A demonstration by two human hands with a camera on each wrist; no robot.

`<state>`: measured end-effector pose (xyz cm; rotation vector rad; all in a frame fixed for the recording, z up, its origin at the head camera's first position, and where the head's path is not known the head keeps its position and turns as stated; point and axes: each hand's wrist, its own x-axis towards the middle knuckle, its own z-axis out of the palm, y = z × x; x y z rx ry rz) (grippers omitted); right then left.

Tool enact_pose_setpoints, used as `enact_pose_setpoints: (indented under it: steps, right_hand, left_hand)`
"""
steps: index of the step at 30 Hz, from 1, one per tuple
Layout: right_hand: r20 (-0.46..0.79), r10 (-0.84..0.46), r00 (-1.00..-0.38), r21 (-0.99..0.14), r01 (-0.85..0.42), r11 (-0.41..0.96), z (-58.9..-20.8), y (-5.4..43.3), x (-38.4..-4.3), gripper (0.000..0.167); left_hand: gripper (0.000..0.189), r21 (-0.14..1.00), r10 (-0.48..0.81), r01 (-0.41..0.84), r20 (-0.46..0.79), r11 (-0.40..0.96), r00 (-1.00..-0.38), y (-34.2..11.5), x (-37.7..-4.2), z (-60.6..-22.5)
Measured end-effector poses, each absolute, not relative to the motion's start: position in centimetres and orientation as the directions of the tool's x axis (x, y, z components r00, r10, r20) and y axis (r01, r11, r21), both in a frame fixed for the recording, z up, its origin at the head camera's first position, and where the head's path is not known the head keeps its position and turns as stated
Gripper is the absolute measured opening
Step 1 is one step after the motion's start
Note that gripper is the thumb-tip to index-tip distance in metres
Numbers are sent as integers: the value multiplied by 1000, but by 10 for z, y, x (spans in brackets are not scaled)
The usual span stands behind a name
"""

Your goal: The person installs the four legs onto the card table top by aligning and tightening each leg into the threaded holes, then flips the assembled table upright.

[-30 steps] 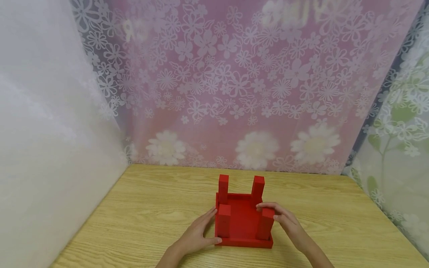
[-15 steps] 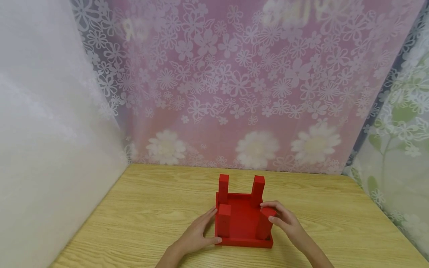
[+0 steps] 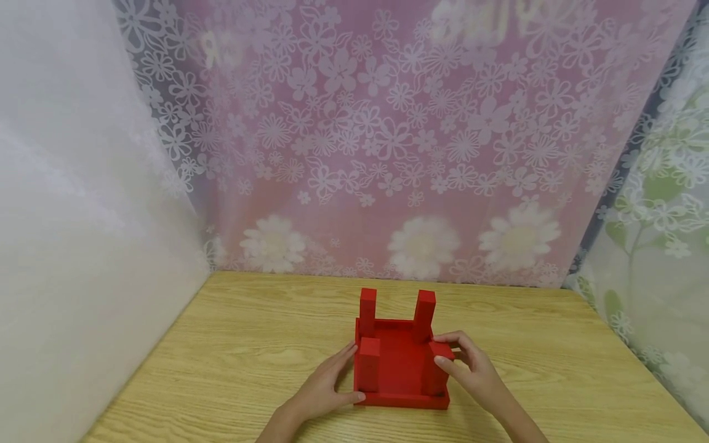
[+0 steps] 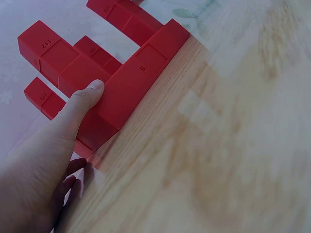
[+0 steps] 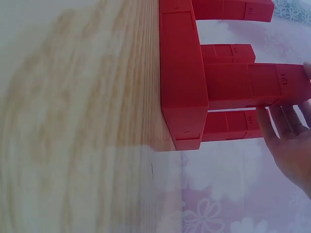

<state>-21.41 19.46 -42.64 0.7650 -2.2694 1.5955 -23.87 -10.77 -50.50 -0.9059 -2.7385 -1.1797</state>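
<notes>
A shallow red tray [image 3: 402,401] with a raised rim lies on the wooden table, and a red block stands upright at each corner. My left hand [image 3: 324,384] holds the tray's near left corner, thumb on the front rim and fingers along the left side. Beside it rises the near left block [image 4: 53,51], marked 117. My right hand [image 3: 477,372] pinches the top of the near right block [image 5: 252,82], marked 121, between thumb and fingers. In the head view that block's top sits at an angle to the rim. The right thumb is mostly outside the right wrist view.
Two far blocks, the left one [image 3: 368,311] and the right one [image 3: 424,314], stand at the tray's back corners. The wooden table [image 3: 249,344] extends to both sides. A flowered pink curtain [image 3: 343,154] hangs behind it, with a pale sheet [image 3: 100,215] at the left.
The near right block has turned about its upright axis in my right hand. The right thumb has swung left across its near side. My left hand and the tray have stayed in place.
</notes>
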Motion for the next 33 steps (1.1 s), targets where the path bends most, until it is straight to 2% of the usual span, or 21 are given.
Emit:
enact_pose_setpoints:
  steps: [9,14,26,33]
  right_hand:
    - [453,-154,-878,-791,-476,384,-422,188,-211,23]
    - [447,-118,-887,-784,-452,426,-419,185,-209,24]
    - [491,-79,-867,-734,-461,498,-420,183,-207,25]
    - [522,-104,-847,-708,-498,501,-422,186,-209,27]
  left_hand:
    - [86,653,498,523,248,547,-831,-108,-240,-507]
    - [86,646,502,527,248,552,-829,-108,-239,-506]
    - [84,609,530,559,253,563,-810,-108,-237,-502]
    - [85,613,522,552,252,565,-815,-108,-235,-502]
